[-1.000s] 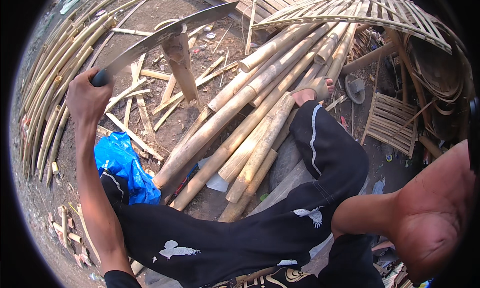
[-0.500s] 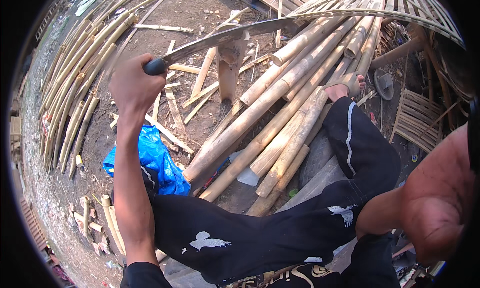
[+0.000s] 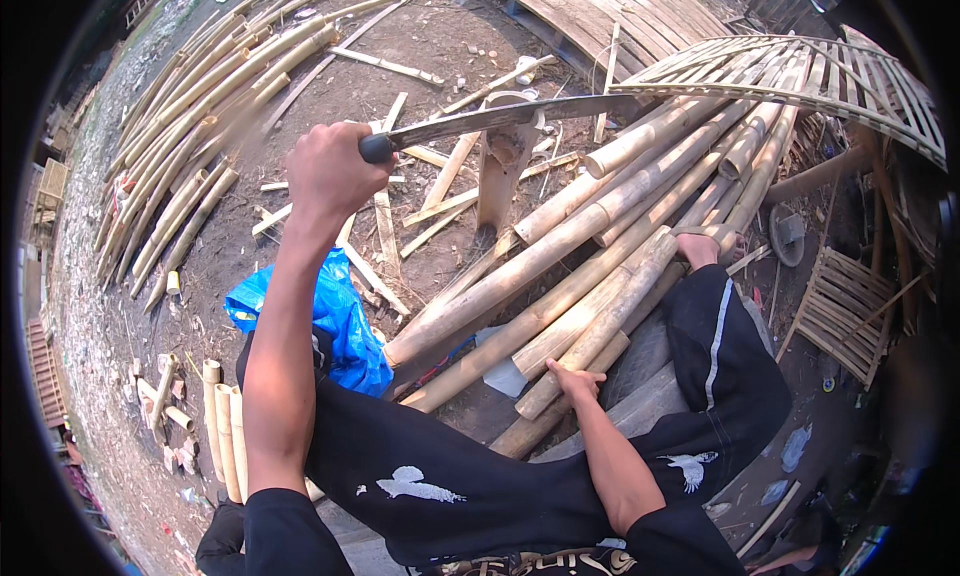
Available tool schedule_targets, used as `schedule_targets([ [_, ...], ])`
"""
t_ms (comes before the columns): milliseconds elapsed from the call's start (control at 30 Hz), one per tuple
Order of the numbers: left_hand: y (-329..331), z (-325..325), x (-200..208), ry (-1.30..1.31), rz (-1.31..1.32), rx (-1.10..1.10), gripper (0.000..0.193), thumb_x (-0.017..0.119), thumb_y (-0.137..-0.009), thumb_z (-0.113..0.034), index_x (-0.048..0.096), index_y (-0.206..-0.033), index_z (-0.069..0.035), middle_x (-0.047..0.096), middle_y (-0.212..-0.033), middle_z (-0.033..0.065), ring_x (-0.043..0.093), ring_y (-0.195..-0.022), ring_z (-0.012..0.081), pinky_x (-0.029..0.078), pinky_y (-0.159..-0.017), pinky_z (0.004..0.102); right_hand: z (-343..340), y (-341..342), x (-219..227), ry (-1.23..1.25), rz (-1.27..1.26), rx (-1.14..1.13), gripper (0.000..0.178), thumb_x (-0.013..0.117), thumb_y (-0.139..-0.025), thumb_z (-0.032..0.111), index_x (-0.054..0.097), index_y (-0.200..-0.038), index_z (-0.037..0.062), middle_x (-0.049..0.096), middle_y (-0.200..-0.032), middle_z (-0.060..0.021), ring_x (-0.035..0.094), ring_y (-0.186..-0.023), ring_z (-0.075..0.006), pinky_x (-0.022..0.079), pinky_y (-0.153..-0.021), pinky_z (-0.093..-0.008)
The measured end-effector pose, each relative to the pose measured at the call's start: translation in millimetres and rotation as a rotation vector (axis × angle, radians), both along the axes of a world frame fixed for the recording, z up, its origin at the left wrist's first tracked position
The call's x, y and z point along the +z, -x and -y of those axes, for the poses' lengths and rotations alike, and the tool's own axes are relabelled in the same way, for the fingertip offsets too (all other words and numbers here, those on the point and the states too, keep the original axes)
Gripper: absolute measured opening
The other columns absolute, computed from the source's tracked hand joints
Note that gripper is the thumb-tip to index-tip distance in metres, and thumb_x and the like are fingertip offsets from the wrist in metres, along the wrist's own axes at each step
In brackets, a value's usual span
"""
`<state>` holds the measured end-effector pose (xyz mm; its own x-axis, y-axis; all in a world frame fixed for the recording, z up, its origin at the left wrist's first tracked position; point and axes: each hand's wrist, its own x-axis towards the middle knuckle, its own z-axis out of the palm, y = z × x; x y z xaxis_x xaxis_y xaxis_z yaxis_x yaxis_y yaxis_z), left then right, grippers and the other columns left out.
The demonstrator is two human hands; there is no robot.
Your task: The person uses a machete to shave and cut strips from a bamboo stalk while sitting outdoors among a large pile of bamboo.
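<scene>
My left hand [image 3: 335, 174] is closed round the dark handle of a long machete [image 3: 470, 123]. The blade points right and crosses in front of the top of an upright piece of bamboo [image 3: 500, 181]; whether they touch, I cannot tell. My right hand [image 3: 576, 382] is on the near end of a short bamboo pole [image 3: 620, 311], its thumb on the left side and its fingers bent over the right. That pole lies on a heap of longer bamboo poles [image 3: 540, 266] between my legs, and my foot [image 3: 700, 248] rests against its far end.
A blue plastic sheet [image 3: 345, 321] lies by my left knee. Stacked bamboo [image 3: 175, 186] fills the left side, and split strips [image 3: 388, 231] litter the ground ahead. A woven bamboo frame [image 3: 780, 71] arches at the far right, with a slatted panel [image 3: 840, 301] below it.
My right hand has come down from close to the camera on the right onto the short bamboo pole. My left hand still holds the machete; the view has shifted, with the scene lower.
</scene>
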<state>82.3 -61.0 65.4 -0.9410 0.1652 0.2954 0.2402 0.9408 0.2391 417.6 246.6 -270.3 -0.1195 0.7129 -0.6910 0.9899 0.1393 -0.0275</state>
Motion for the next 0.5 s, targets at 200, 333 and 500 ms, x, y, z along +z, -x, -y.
schedule_targets([
  [200, -5.2, -6.0, 0.7, 0.04, 0.013, 0.0, 0.02, 0.079, -0.074, -0.033, 0.077, -0.083, -0.015, 0.07, -0.071, 0.0145, 0.07, -0.071, 0.0355, 0.055, -0.066, 0.0469, 7.7, 8.1, 35.8, -0.015, -0.186, -0.022, 0.079, 0.084, -0.067, 0.05, 0.065, -0.118, -0.0078, 0.067, -0.12, -0.0269, 0.066, -0.113, -0.0364, 0.052, -0.099, -0.0417],
  [333, -9.5, -6.7, 4.5, 0.041, -0.033, -0.047, 0.015, 0.073, -0.073, -0.028, 0.076, -0.079, -0.015, 0.07, -0.07, 0.0149, 0.071, -0.069, 0.0361, 0.056, -0.065, 0.047, 20.7, 0.7, 35.1, 0.169, -0.496, -0.334, 0.083, 0.084, -0.068, 0.04, 0.055, -0.129, -0.0095, 0.065, -0.121, -0.0241, 0.064, -0.111, -0.0345, 0.05, -0.099, -0.0394],
  [500, -11.8, -4.6, 5.2, 0.014, -0.016, -0.047, 0.013, 0.07, -0.072, -0.024, 0.076, -0.079, -0.014, 0.069, -0.069, 0.0158, 0.071, -0.069, 0.0359, 0.057, -0.066, 0.047, 24.8, 43.2, 123.3, 0.613, -0.997, -0.492, 0.071, 0.083, -0.076, 0.019, 0.049, -0.131, -0.0125, 0.06, -0.123, -0.0186, 0.063, -0.107, -0.0281, 0.052, -0.093, -0.0368],
])
